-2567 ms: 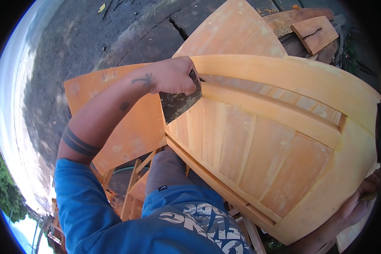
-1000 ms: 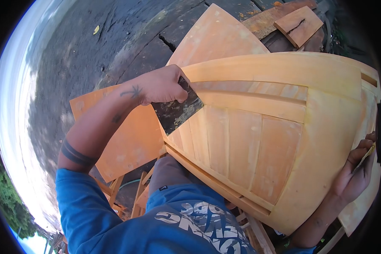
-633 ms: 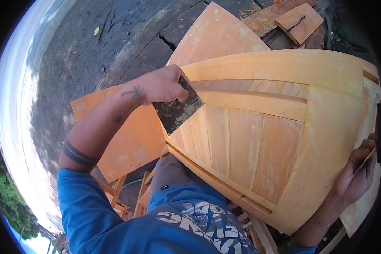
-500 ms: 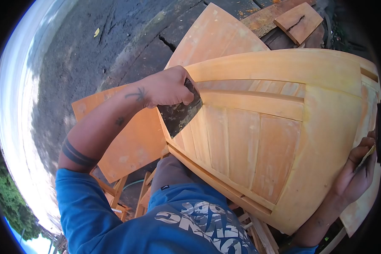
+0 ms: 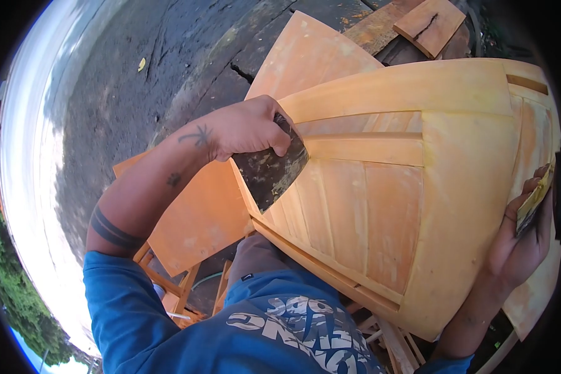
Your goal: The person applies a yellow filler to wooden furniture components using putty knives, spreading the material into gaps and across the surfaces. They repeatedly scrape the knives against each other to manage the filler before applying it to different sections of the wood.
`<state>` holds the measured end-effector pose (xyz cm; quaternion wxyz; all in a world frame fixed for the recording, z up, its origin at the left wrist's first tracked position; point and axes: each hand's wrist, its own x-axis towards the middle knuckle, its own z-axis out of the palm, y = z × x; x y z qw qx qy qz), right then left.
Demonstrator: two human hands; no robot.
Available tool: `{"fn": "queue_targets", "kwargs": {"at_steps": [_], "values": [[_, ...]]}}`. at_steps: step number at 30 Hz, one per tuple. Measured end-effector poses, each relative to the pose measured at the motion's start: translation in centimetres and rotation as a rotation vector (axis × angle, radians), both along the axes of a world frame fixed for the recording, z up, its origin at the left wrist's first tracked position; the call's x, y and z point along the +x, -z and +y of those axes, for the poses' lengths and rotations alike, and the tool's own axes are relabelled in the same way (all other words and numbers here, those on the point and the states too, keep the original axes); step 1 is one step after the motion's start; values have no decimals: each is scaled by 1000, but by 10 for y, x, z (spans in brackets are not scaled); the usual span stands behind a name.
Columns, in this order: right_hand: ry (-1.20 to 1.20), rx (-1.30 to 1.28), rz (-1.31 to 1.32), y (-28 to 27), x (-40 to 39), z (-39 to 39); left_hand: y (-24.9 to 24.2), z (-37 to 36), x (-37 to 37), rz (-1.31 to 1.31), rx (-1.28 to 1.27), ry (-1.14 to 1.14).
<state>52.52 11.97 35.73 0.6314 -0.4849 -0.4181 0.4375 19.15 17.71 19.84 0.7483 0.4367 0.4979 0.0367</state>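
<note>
My left hand (image 5: 252, 128) is closed on a dark flat board (image 5: 265, 177) with pale smears over its face. That board overlaps the near left end of a panelled wooden door (image 5: 458, 193), which lies across my front, its pale panels set in a yellowish frame. Over at the far right edge of the view, my right hand (image 5: 514, 252) grips a thin flat piece smeared with yellow (image 5: 533, 202), too partly hidden to name. The fingers curl behind it, and the hand is beside the door's right side.
Beyond the door rests another wooden panel (image 5: 305, 56). An orange-brown panel (image 5: 193, 215) lies under my left forearm, above wooden supports (image 5: 184, 290). Cracked dark ground (image 5: 124, 106) stretches to the left. Wood offcuts, one a split block (image 5: 430, 28), sit at the top right.
My right hand has turned and risen slightly, showing more of the yellow-smeared piece. The door appears shifted left and up in view. My left hand keeps its grip on the dark board.
</note>
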Motion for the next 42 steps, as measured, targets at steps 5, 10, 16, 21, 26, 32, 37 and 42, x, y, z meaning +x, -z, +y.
{"fn": "queue_targets", "kwargs": {"at_steps": [5, 10, 16, 21, 26, 32, 37, 42], "values": [[199, -4, -144, 0, 2, -4, -8, 2, 5, -1, -12, 5], [198, 2, -146, 3, 3, -4, -5, 3, 1, 61, 31, 46], [480, -52, -168, -2, -31, 6, -11, 1, 2, 19, 5, 4], [482, -54, -175, -2, -31, 6, -9, 0, 2, 20, -22, -14], [508, -68, -167, -2, -41, 7, -8, 3, 2, 57, -11, 49], [518, -68, -155, -1, -49, 8, -15, 7, 5, 82, 15, 61], [489, -78, -141, 2, -44, 6, -32, 13, 9, 179, 56, 107], [446, -70, -119, 4, -37, 4, -25, 3, -10, 112, 4, 62]]}}
